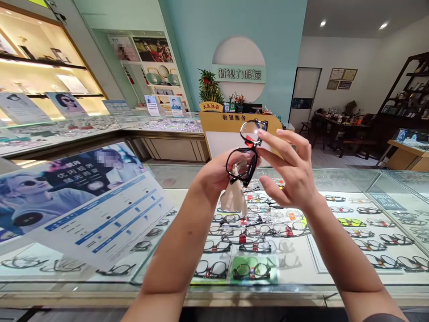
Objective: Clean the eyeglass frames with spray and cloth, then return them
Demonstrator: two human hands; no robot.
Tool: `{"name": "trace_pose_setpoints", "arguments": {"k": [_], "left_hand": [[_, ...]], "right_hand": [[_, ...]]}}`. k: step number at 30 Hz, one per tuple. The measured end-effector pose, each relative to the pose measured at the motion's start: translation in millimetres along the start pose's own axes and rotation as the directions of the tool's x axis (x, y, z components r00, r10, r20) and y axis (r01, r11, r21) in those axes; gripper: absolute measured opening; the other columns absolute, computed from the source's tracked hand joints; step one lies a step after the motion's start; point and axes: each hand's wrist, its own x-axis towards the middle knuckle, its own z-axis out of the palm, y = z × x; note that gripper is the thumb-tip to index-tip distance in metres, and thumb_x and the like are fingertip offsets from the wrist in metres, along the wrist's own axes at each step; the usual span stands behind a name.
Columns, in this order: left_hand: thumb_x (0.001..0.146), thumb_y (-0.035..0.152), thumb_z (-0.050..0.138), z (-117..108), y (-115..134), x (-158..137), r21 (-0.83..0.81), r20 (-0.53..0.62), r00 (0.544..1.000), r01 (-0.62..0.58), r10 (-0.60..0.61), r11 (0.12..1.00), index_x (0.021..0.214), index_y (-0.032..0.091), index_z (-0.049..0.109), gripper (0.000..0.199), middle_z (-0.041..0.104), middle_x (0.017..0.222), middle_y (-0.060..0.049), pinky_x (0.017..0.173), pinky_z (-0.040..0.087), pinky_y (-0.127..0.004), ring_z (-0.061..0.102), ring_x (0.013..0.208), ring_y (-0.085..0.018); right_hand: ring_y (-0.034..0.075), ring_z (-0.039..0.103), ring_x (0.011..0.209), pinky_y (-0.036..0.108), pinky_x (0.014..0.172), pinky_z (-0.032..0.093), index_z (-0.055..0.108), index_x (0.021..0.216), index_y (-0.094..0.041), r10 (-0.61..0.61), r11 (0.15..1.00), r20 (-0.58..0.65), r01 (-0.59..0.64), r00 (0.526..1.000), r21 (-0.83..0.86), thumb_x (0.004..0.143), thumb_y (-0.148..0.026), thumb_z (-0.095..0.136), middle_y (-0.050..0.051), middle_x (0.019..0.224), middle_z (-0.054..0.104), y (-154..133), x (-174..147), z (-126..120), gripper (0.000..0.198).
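My left hand (214, 169) is closed around a pair of black-framed eyeglasses (244, 172), raised above the glass display case. The frame is tilted, one lens above the other, with a small red tag near the bridge. A beige cloth (233, 199) hangs down from the same hand, beneath the lower lens. My left fingers are partly hidden behind the lens. On the other side, my right hand (291, 172) is open, its fingers stretched toward the upper lens and bridge. Its fingertips are at the frame; whether they touch it I cannot tell.
Below lies the glass display case (161, 286) with rows of eyeglasses (241, 237) inside. A printed advertising sheet (100, 210) stands at the left. Beyond are a cashier counter (214, 145) with a plant (210, 87), more showcases along the left, and a dark wooden table (338, 127) at the back right.
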Motion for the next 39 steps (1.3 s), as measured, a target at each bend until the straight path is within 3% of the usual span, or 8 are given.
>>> {"name": "trace_pose_setpoints", "arguments": {"k": [6, 10, 16, 20, 24, 26, 31, 39], "left_hand": [[0.063, 0.059, 0.098, -4, -6, 3, 0.119, -0.121, 0.978, -0.157, 0.171, 0.98, 0.084, 0.018, 0.067, 0.055, 0.061, 0.071, 0.003, 0.053, 0.036, -0.021, 0.044, 0.057, -0.007], [0.065, 0.057, 0.099, 2, -4, -1, 0.234, -0.139, 0.955, -0.225, 0.261, 0.946, 0.084, 0.018, 0.071, 0.051, 0.062, 0.073, 0.002, 0.057, 0.039, -0.023, 0.045, 0.061, -0.008], [0.073, 0.064, 0.092, -1, -6, 0, 0.357, -0.112, 0.937, -0.274, 0.332, 0.893, 0.081, 0.018, 0.072, 0.05, 0.063, 0.077, -0.001, 0.059, 0.038, -0.026, 0.046, 0.063, -0.01], [0.083, 0.06, 0.084, -14, -9, 1, 0.537, -0.197, 0.874, -0.283, 0.444, 0.795, 0.085, 0.019, 0.076, 0.042, 0.064, 0.074, -0.001, 0.058, 0.039, -0.027, 0.05, 0.064, -0.013], [0.093, 0.038, 0.075, -26, -9, 1, 0.813, -0.235, 0.662, -0.268, 0.712, 0.518, 0.093, 0.022, 0.083, 0.017, 0.072, 0.091, -0.005, 0.073, 0.049, -0.03, 0.063, 0.082, -0.017], [0.095, 0.032, 0.071, -29, -9, 0, 0.894, -0.201, 0.608, -0.207, 0.768, 0.398, 0.096, 0.024, 0.084, 0.015, 0.072, 0.095, -0.006, 0.076, 0.05, -0.033, 0.064, 0.085, -0.019], [0.096, 0.029, 0.072, -28, -10, -1, 0.951, -0.19, 0.633, -0.071, 0.75, 0.301, 0.112, 0.026, 0.081, 0.018, 0.071, 0.096, -0.005, 0.074, 0.048, -0.034, 0.064, 0.086, -0.021], [0.089, 0.038, 0.085, -35, -12, 2, 0.909, -0.373, 0.604, 0.085, 0.704, 0.408, 0.112, 0.025, 0.074, 0.028, 0.071, 0.098, -0.008, 0.075, 0.044, -0.036, 0.063, 0.088, -0.024]], "right_hand": [[0.03, 0.059, 0.137, 0.059, 0.12, 0.043, 0.084, 0.104, -0.034, 0.345, 0.884, -0.027, -0.316, 0.938, 0.345, 0.104, -0.041, 0.061, 0.001, 0.14, 0.075, 2, 5, 6, 0.023], [0.027, 0.066, 0.123, 0.054, 0.114, 0.048, 0.085, 0.089, -0.031, 0.537, 0.601, 0.127, -0.484, 0.834, 0.636, 0.094, -0.042, 0.075, 0.004, 0.121, 0.077, 9, 7, 10, 0.015], [0.023, 0.064, 0.114, 0.045, 0.104, 0.051, 0.083, 0.079, -0.028, 0.562, 0.198, 0.369, -0.553, 0.741, 0.809, 0.079, -0.043, 0.086, 0.004, 0.111, 0.073, 17, 11, 11, 0.015], [0.02, 0.061, 0.098, 0.041, 0.1, 0.046, 0.077, 0.072, -0.026, 0.58, 0.141, 0.421, -0.595, 0.697, 0.791, 0.077, -0.039, 0.083, 0.002, 0.093, 0.07, 20, 13, 4, 0.015], [0.019, 0.058, 0.088, 0.039, 0.094, 0.044, 0.072, 0.066, -0.025, 0.553, 0.128, 0.516, -0.679, 0.654, 0.723, 0.073, -0.037, 0.079, 0.0, 0.079, 0.065, 25, 13, -3, 0.016], [0.019, 0.059, 0.087, 0.039, 0.093, 0.043, 0.07, 0.064, -0.025, 0.539, 0.134, 0.543, -0.702, 0.644, 0.7, 0.072, -0.036, 0.078, -0.001, 0.076, 0.065, 26, 12, -3, 0.016], [0.019, 0.058, 0.087, 0.038, 0.091, 0.042, 0.073, 0.068, -0.025, 0.581, 0.139, 0.542, -0.731, 0.607, 0.669, 0.073, -0.038, 0.078, 0.0, 0.08, 0.069, 31, 9, 4, 0.015], [0.022, 0.068, 0.099, 0.039, 0.095, 0.046, 0.074, 0.076, -0.025, 0.661, 0.126, 0.46, -0.692, 0.593, 0.711, 0.078, -0.045, 0.079, 0.003, 0.092, 0.082, 36, 8, 6, 0.02]]}}
